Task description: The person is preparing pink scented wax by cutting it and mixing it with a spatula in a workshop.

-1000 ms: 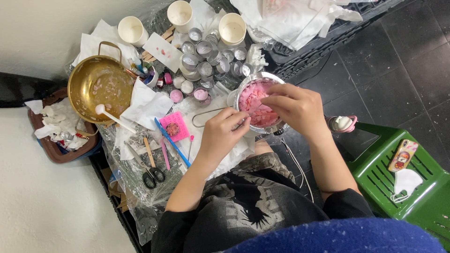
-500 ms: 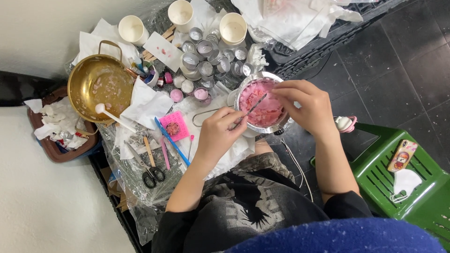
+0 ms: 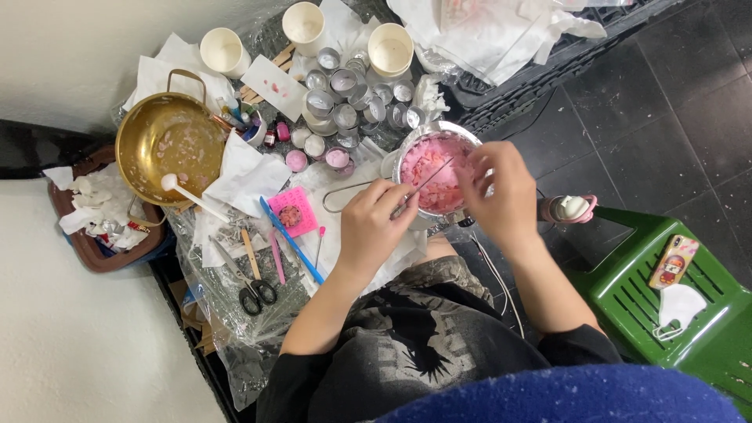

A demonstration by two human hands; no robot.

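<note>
A small steel pot point(image 3: 407, 145) full of pink wax pieces point(image 3: 435, 168) stands on white paper in front of me. My left hand point(image 3: 374, 227) pinches a thin metal rod point(image 3: 431, 178) whose tip reaches into the pink mass. My right hand point(image 3: 501, 196) rests on the pot's right rim, fingers curled over it and hiding that side. The pot's wire handle point(image 3: 345, 196) sticks out to the left, under my left hand.
A brass pan point(image 3: 168, 149) with a white spoon point(image 3: 188, 196) sits at left. Paper cups point(image 3: 304, 23) and several small tins point(image 3: 345, 94) crowd the back. Scissors point(image 3: 249, 286) and a blue stick point(image 3: 291, 239) lie nearby. A green stool point(image 3: 627, 305) at right bears a phone point(image 3: 672, 262).
My right hand slid from over the pot to its right rim, uncovering the pink wax. My left hand came up to the pot and put the metal rod into it.
</note>
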